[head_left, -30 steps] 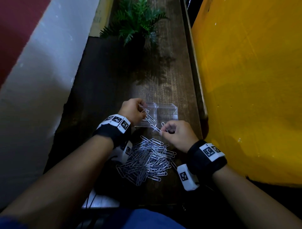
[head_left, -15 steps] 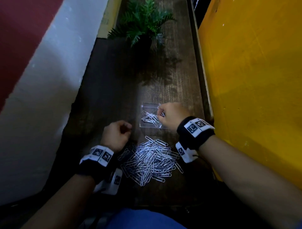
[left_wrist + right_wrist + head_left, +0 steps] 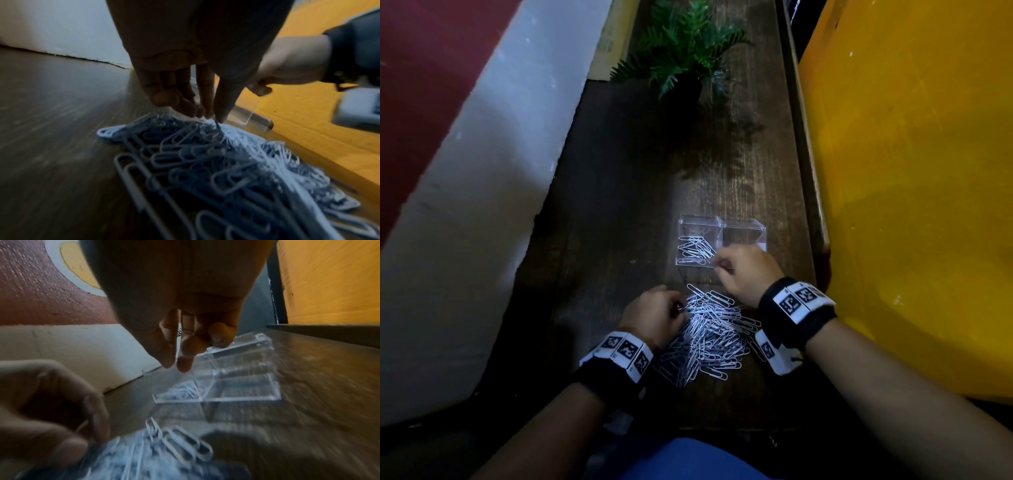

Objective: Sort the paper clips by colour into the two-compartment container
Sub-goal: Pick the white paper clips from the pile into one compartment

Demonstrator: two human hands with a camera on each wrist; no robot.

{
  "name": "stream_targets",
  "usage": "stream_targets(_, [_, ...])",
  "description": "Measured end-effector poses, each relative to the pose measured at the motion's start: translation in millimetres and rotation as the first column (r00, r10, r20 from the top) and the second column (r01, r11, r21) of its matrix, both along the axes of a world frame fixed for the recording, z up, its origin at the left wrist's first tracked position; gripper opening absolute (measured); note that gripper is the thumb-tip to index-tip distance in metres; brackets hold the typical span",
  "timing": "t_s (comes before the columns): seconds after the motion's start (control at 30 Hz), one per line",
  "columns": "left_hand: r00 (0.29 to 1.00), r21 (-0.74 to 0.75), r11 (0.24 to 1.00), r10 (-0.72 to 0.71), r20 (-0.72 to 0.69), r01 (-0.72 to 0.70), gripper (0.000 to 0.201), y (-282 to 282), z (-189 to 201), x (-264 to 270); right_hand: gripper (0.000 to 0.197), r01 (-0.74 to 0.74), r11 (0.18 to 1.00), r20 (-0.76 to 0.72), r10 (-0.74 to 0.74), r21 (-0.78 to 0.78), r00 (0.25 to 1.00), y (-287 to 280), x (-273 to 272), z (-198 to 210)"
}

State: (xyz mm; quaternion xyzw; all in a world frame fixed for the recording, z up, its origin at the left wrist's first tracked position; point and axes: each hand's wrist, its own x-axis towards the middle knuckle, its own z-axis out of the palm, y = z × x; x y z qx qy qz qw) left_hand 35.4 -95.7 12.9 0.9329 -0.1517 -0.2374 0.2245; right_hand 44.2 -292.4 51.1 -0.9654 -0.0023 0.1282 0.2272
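The left hand (image 3: 654, 317) pinches one clip at the near-left edge of the paper clips (image 3: 709, 337) on the bench (image 3: 602, 240), while the right hand (image 3: 744, 270), fingers (image 3: 184, 360) loosely together and holding nothing, hovers just before the container (image 3: 720, 245), which lies beyond both hands.

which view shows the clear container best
The head view: both compartments of the clear container show from above. The right wrist shows it blurred, from the side; the left wrist shows only a corner.

White paper clips (image 3: 709, 329), clear container (image 3: 722, 240), seemingly dark wood table (image 3: 619, 205), yellow wall (image 3: 911, 171)
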Motion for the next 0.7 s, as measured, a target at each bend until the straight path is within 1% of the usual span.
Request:
stream_targets(0.07, [1.0,0.02,1.0,-0.011,-0.023,0.011,0.013,1.4,-1.1,-0.6,0.009,-0.004,0.999,-0.079,0.002,-0.035,0.997,-4.9,-15.2,-10.2])
stream_targets(0.13, [0.999,0.041,0.999,-0.007,-0.036,0.009,0.012,4.2,-2.2,-0.6,0.01,-0.001,0.997,-0.126,-0.008,-0.072,0.992,-9.2,-25.7,-20.8])
stream_targets(0.3, [0.997,0.094,0.995,0.027,-0.078,-0.019,0.011,15.8,0.4,1.8,0.019,0.028,0.996,-0.161,-0.042,-0.085,0.986,-10.4,-35.6,-33.6])
stream_targets(0.4, [0.995,0.15,0.989,0.027,-0.093,-0.013,0.012,24.7,4.0,2.6,0.012,0.044,0.995,-0.149,-0.057,-0.094,0.987,-8.5,-34.3,-37.1])
stream_targets(0.47, [0.998,0.149,0.989,0.025,-0.065,-0.015,0.015,25.9,5.4,1.7,0.008,0.045,0.993,-0.165,-0.062,-0.105,0.984,-7.6,-32.3,-38.5])
stream_targets(0.57, [1.0,0.076,0.997,0.02,0.0,-0.02,0.018,18.3,6.1,-1.4,0.007,0.057,0.994,-0.193,-0.075,-0.098,0.978,-6.0,-29.4,-38.5])
stream_targets(0.63, [0.999,0.041,0.999,0.0,0.048,-0.002,0.018,9.5,6.3,-2.2,0.009,0.071,0.994,-0.208,-0.086,-0.082,0.974,-5.0,-28.2,-38.0])
stream_targets(0.7, [0.997,0.033,0.999,-0.035,0.064,0.033,0.019,0.8,4.4,-1.7,0.009,0.082,0.994,-0.218,-0.095,-0.068,0.971,-5.1,-28.1,-37.2])
